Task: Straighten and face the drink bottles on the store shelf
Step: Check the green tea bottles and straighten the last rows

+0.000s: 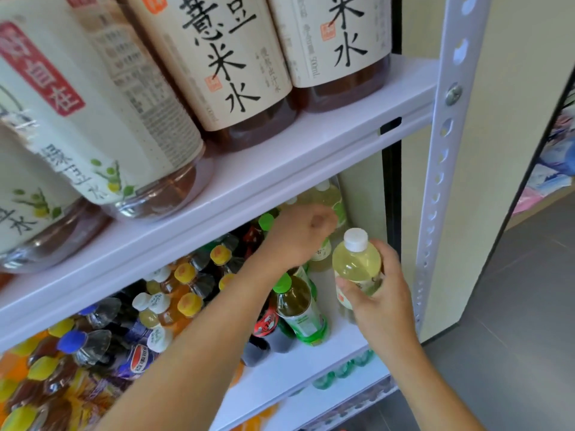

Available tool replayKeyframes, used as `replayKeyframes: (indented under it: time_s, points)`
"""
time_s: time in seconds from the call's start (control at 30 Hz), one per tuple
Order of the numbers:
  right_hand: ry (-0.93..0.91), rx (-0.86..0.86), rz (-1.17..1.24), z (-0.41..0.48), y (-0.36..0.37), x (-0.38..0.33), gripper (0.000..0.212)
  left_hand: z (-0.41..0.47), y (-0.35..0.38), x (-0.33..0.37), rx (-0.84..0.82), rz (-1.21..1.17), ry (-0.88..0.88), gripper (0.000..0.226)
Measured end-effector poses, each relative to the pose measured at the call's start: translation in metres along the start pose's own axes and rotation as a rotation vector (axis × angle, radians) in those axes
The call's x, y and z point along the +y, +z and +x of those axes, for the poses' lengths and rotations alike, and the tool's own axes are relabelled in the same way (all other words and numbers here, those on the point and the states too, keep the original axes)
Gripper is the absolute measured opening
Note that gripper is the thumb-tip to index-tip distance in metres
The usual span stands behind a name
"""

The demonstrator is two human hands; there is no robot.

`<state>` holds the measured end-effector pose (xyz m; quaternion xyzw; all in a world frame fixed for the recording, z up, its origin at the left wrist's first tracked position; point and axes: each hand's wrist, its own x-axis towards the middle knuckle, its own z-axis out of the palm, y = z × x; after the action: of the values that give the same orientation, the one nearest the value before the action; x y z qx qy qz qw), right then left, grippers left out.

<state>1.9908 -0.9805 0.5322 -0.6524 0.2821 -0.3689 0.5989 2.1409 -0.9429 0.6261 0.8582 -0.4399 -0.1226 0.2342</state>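
Note:
My right hand (378,295) grips a pale yellow drink bottle with a white cap (356,262), held upright at the right end of the lower shelf (314,368). My left hand (303,234) reaches deeper in, fingers curled over another pale yellow bottle (322,251) behind it; the grip itself is hidden by the back of the hand. A green-capped tea bottle (298,306) stands between my forearms. More pale bottles (326,197) stand at the back right.
Large cream-labelled bottles (224,66) with brown drink fill the upper shelf (280,163), close above my hands. Yellow-, blue- and white-capped bottles (186,303) crowd the lower shelf's left. A white perforated upright (441,150) bounds the right side. Green caps (339,371) show on a shelf below.

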Motion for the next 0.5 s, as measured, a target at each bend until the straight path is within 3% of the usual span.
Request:
replayKeyframes:
  time_s: [0.1, 0.2, 0.3, 0.4, 0.5]
  points:
    - [0.018, -0.092, 0.153, -0.011, -0.021, -0.023, 0.069, -0.058, 0.005, 0.010, -0.119, -0.531, 0.073, 0.035]
    - [0.126, -0.212, 0.429, -0.018, -0.037, -0.044, 0.078, -0.100, 0.007, 0.016, -0.185, -0.778, 0.097, 0.043]
    - [0.209, -0.286, 0.630, -0.029, -0.040, -0.060, 0.068, -0.122, 0.014, 0.018, -0.160, -0.933, 0.026, 0.064]
    - [0.182, -0.351, 0.630, -0.042, -0.039, -0.072, 0.054, -0.141, 0.025, 0.019, -0.221, -1.118, -0.026, 0.070]
    - [0.045, -0.352, 0.403, -0.058, -0.037, -0.085, 0.037, -0.153, 0.034, 0.021, -0.183, -1.249, -0.059, 0.070]
